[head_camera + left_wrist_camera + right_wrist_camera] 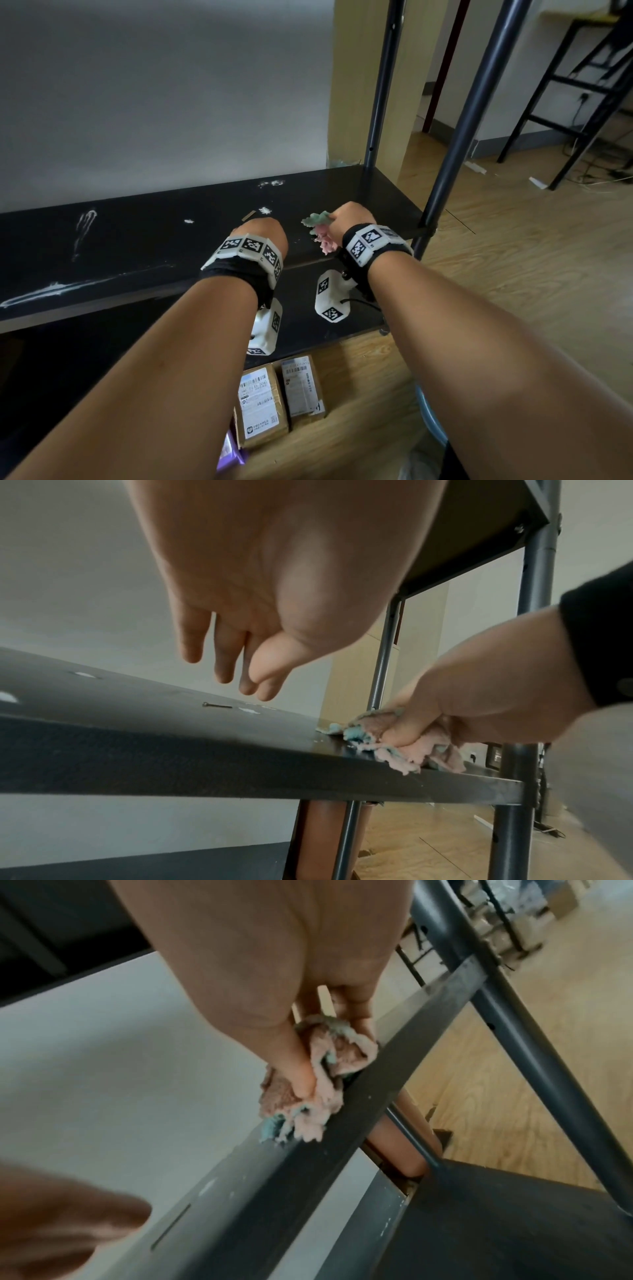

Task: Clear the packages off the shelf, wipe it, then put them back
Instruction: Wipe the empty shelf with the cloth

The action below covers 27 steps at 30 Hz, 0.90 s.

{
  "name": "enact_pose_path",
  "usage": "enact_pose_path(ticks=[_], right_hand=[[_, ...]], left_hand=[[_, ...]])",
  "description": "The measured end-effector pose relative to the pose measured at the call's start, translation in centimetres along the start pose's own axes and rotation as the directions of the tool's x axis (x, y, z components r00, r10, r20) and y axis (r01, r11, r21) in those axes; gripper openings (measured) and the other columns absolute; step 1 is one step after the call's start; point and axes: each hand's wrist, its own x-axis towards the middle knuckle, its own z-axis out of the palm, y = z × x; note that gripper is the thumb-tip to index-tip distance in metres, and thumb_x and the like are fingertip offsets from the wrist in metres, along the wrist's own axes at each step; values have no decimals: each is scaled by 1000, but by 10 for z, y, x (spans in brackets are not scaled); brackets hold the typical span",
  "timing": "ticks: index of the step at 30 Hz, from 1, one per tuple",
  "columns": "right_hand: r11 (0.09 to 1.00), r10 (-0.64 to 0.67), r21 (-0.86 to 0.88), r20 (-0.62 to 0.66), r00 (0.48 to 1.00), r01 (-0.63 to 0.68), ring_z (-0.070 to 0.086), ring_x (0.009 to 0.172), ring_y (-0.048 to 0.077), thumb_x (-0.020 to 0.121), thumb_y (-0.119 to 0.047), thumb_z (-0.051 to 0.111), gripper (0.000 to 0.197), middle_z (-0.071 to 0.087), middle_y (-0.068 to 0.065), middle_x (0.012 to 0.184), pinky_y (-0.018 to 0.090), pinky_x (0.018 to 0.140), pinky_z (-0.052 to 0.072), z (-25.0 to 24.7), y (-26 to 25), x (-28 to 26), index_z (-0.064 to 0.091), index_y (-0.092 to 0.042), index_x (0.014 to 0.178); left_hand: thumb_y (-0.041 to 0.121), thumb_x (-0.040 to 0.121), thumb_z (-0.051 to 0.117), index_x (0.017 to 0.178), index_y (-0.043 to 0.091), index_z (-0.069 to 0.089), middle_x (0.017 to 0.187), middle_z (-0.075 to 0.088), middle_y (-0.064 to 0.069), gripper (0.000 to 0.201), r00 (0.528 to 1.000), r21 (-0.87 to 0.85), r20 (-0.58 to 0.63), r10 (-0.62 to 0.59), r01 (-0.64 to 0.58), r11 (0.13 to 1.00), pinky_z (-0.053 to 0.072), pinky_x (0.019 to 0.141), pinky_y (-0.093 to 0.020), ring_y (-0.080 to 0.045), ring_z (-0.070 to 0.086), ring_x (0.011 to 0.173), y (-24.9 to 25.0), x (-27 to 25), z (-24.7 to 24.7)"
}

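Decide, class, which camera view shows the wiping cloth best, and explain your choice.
The left wrist view: it shows the cloth side-on, pink and blue, bunched under the right hand on the shelf near its front edge. The right wrist view shows it crumpled between the fingers, somewhat blurred. The head view shows only a small part beside the hand.

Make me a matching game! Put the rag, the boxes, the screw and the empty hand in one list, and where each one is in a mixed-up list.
Things:
1. rag
2. cardboard packages
3. small screw
4. left hand

Places or states:
A. on the wooden floor, below the shelf
B. lying loose on the black shelf
C. open, holding nothing, over the shelf
D. bunched in the right hand, at the shelf's front edge

Pairs: 1-D, 2-A, 3-B, 4-C
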Motion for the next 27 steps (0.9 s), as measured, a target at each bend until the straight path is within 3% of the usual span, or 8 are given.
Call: enact_pose_path(ticks=[2,4,8,11,14,18,21,27], right_hand=[[999,16,51,-29,999,-14,66,101,24,89,-25,64,28,70,6,108,35,89,54,-9,11,4,69,-14,115],[998,67,3,-92,994,-67,64,101,26,85,-38,67,35,70,5,104,37,83,54,-19,22,9,69,-16,112],[962,175,-191,-120,977,-196,50,116,31,86,-45,63,46,55,9,124,35,75,39,-18,39,12,63,-15,121],[976,163,-129,-114,980,-178,54,111,29,83,-41,69,44,57,5,121,32,77,46,-9,32,9,64,-12,116],[993,120,11,-81,989,-119,64,101,25,75,-37,76,42,67,4,104,38,83,56,5,9,5,67,-11,107],[999,-34,-1,-36,999,34,67,96,24,76,-37,75,38,70,4,99,36,85,56,27,-20,-1,70,-10,102],[993,-119,-20,-30,992,118,63,104,27,83,-32,69,31,67,6,108,33,89,53,35,-35,-8,71,-13,108],[998,-47,-36,-22,999,47,66,97,25,84,-31,70,30,71,7,105,34,84,55,3,-22,3,72,-14,110]], left_hand=[[8,90,55,114,7,64,116,63,-7,26,1000,-15,-13,-5,4,1000,46,90,-30,-25,59,110,-3,-1,1],[9,90,54,113,10,64,103,64,-2,25,1000,-56,-13,4,-5,998,45,84,-28,-21,60,101,-6,-1,3],[13,89,54,117,8,62,117,64,-11,29,999,-92,22,-44,46,995,48,84,-33,-28,61,107,-4,-4,1],[14,91,51,121,8,60,122,61,-12,32,997,-101,52,-66,71,992,49,94,-35,-29,59,112,-6,-1,0],[12,91,48,120,7,60,121,61,-13,32,996,-116,36,-87,91,989,50,93,-36,-29,60,110,-14,1,0],[10,91,46,119,6,60,119,61,-13,31,993,-128,-16,-118,115,985,51,91,-38,-30,60,108,-25,-1,0],[9,91,46,120,4,59,120,61,-14,33,991,-130,-44,-129,123,984,51,91,-39,-31,60,108,-30,-2,-1],[10,89,47,124,5,57,119,61,-12,37,990,-127,-60,-130,121,984,50,90,-37,-29,60,109,-37,-7,0]])
